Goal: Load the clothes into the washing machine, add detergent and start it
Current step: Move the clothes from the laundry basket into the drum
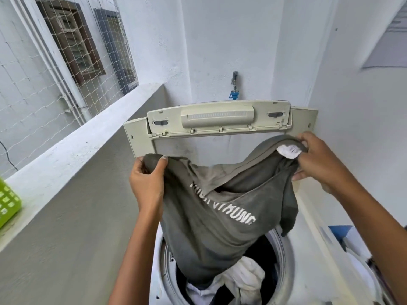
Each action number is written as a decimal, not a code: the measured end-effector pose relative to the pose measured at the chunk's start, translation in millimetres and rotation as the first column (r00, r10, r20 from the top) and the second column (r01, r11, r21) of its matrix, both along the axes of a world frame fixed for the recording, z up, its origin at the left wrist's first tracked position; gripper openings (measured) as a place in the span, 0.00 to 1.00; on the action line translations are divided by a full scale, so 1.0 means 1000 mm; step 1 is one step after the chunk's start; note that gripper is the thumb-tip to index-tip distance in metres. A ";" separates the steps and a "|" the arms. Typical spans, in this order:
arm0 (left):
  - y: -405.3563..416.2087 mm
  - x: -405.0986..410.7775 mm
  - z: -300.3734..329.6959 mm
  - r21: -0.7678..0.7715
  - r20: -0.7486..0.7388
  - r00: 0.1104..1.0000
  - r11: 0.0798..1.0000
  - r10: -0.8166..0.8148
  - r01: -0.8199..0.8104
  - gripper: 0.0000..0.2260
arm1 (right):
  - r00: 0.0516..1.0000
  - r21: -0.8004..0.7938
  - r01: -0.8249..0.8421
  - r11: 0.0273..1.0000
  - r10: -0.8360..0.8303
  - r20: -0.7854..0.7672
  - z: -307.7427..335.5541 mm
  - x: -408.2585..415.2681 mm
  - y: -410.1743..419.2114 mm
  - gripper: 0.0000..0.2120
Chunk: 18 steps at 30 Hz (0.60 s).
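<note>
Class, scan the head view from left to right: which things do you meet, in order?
Green basket → netted window → left hand → grey T-shirt → right hand → blue box.

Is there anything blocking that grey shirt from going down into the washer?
Nothing visible. The lid is raised, the grey shirt hangs from both hands over the open drum, and only clothes already loaded lie beneath it.
</note>
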State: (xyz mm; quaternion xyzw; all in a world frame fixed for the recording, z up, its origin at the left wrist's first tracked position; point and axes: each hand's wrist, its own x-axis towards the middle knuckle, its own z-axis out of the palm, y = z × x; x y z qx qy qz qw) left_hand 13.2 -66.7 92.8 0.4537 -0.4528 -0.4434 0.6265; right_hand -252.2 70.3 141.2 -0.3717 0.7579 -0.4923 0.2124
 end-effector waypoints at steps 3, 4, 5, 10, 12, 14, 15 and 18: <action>-0.003 0.001 0.003 0.054 -0.064 0.997 0.998 -0.031 0.034 0.17 | 0.993 -0.142 0.053 0.988 -0.038 0.109 0.010 0.001 -0.007 0.13; -0.004 0.003 0.003 0.065 -0.082 0.996 0.997 -0.044 0.050 0.20 | 0.989 -0.193 0.063 0.979 -0.037 0.140 0.013 0.001 -0.009 0.13; -0.006 0.005 0.004 0.058 -0.076 0.996 0.997 -0.054 0.058 0.22 | 0.987 -0.249 0.068 0.966 -0.028 0.159 0.015 0.002 -0.011 0.13; -0.015 0.013 0.009 -0.085 0.077 0.997 0.996 -0.010 0.016 0.15 | 0.999 -0.519 0.006 0.855 -0.031 -0.040 0.024 0.007 -0.015 0.20; -0.017 0.012 0.012 -0.152 0.120 0.993 0.988 0.009 0.009 0.13 | 0.986 -0.567 -0.106 0.817 0.012 -0.167 0.029 0.012 -0.015 0.24; -0.018 0.008 0.012 -0.215 0.195 0.981 0.976 0.012 0.031 0.12 | 0.951 -0.578 -0.222 0.785 0.043 -0.307 0.035 0.016 -0.017 0.26; -0.018 0.007 0.011 -0.238 0.235 0.972 0.969 -0.003 0.060 0.13 | 0.936 -0.587 -0.252 0.769 0.039 -0.350 0.037 0.018 -0.019 0.26; -0.018 0.002 -0.003 -0.248 0.354 0.933 0.954 -0.069 0.165 0.14 | 0.929 -0.628 -0.269 0.730 0.025 -0.370 0.041 0.024 -0.024 0.26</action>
